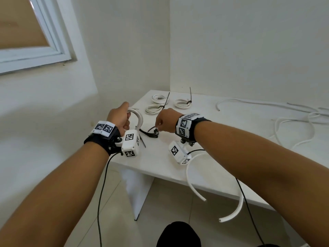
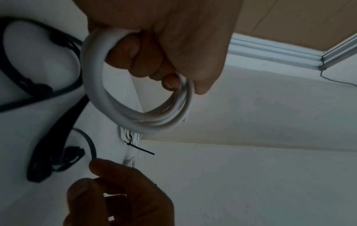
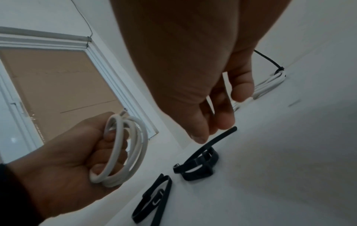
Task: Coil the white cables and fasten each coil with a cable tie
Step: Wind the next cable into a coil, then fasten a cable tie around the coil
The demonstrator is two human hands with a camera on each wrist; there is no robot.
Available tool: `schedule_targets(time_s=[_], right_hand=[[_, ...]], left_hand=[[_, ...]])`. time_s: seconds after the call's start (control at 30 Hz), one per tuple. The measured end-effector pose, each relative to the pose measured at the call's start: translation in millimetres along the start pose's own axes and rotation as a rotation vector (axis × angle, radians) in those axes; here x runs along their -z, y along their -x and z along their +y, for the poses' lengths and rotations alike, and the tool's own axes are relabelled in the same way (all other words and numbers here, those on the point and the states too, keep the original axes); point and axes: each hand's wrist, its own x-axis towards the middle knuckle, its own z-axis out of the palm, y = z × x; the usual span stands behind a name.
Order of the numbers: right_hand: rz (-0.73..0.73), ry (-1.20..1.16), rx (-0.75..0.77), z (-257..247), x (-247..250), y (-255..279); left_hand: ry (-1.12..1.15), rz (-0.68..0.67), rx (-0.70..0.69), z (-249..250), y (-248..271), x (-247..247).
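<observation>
Three tied coils (image 1: 154, 109) lie on the bench (image 1: 160, 157) beyond both grips, while the left grip (image 1: 119, 116) holds a fourth, untied coil (image 3: 133, 146), the right grip (image 1: 166, 120) hovers narrow at a black cable tie (image 3: 222, 136), hold unclear, and loose cables (image 1: 187, 173) under and right of it await coiling.

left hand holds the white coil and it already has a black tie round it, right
No: the left hand holds the white coil, but no tie is round it yet. The left wrist view shows bare loops; the right hand pinches a black tie.
</observation>
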Motion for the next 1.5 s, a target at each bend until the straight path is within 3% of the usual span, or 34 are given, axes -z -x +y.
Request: schedule_targets(time_s=[0.4,0.73,0.87,0.97,1.13,1.2,1.4,1.5], right_hand=[[-0.091,0.055,-0.023,-11.1,-25.3,-41.9],[0.123,0.258,-0.141,15.9,8.4,-36.2],[0.115,0.409,-0.192,29.5,25.3,-20.5],[0.148,0.199,-0.305,45.4,32.2,-17.9],[0.170,-0.615,-0.423,60.2,41.6,2.6],[0.201,-0.828,-0.426,66.2,42.5,15.2],[0.205,-1.024,-0.456,94.1,49.9,53.7],[0.173,-1.013,-0.453,106.8,58.9,76.1]], left_hand=[[0.049,0.003,0.034,-15.4,-18.5,23.9],[0.032,-0.041,0.014,-15.9,-15.3,9.2],[-0.003,-0.069,-0.012,-12.0,-9.4,-5.8],[-0.021,-0.108,-0.038,-7.7,-3.3,-19.4],[-0.051,-0.208,-0.085,-3.7,10.2,-52.1],[-0.064,-0.260,-0.093,-1.9,20.0,-68.8],[-0.120,-0.392,-0.126,-5.7,47.8,-120.0],[-0.151,-0.444,-0.141,-6.3,62.4,-144.3]])
